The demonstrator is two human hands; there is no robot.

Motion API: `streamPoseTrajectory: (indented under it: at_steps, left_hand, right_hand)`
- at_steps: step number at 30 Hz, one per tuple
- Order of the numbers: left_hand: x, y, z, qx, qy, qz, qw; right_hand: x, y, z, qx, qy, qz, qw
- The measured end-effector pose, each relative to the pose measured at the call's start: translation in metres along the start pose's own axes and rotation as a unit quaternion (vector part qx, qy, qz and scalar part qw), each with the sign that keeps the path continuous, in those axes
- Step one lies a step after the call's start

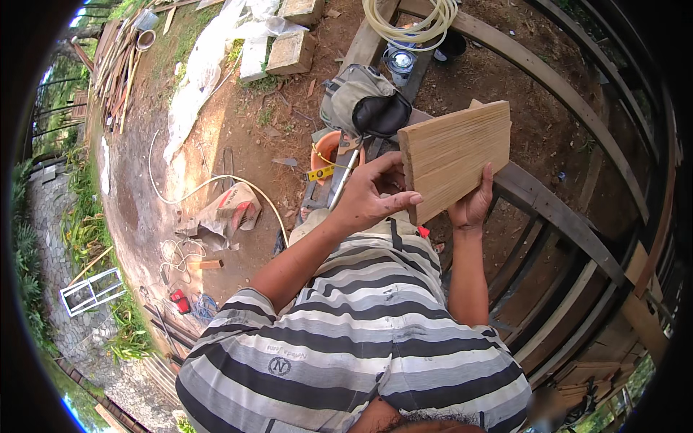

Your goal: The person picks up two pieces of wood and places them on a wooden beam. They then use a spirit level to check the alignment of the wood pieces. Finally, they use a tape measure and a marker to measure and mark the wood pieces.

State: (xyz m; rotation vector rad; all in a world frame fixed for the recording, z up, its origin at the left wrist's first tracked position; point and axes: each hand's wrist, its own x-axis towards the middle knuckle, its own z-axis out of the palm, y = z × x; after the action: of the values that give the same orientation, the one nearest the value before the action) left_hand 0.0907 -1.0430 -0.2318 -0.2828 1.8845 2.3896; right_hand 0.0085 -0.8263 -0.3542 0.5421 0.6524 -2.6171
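Note:
A short wooden board (460, 157) is held up in front of me, its broad grained face towards the camera. My right hand (474, 197) grips its lower right edge, thumb on the face and fingers hidden behind. At the board's left end is my left hand (381, 184), thumb and fingers around the edge; whether it grips firmly I cannot tell. Beyond my left hand lie a handsaw (348, 145), a yellow spirit level (320, 173) and an orange bucket (326, 143). A grey and black bag (368, 103) rests behind the board.
Wooden beams (547, 197) form a frame at the right. Coiled clear hose (411, 40) lies on a beam at the top. On the ground at left are a torn paper sack (224, 216), a long hose (216, 177), cords (181, 260) and a wood block (206, 264).

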Motion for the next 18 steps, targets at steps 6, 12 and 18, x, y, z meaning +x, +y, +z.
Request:
streamPoseTrajectory:
  at_steps: [6,12,18]
  left_hand:
    - [0.012,0.014,0.025,-0.123,-0.009,-0.009,0.992]
    - [0.023,0.022,0.022,-0.164,0.042,-0.005,0.986]
    - [0.015,0.012,0.010,-0.154,0.073,-0.017,0.985]
  right_hand:
    - [-0.011,0.001,0.042,0.038,-0.117,0.132,0.984]
    - [-0.004,0.011,0.053,-0.036,0.033,0.057,0.997]
    - [0.011,0.010,0.027,-0.028,0.061,0.047,0.997]
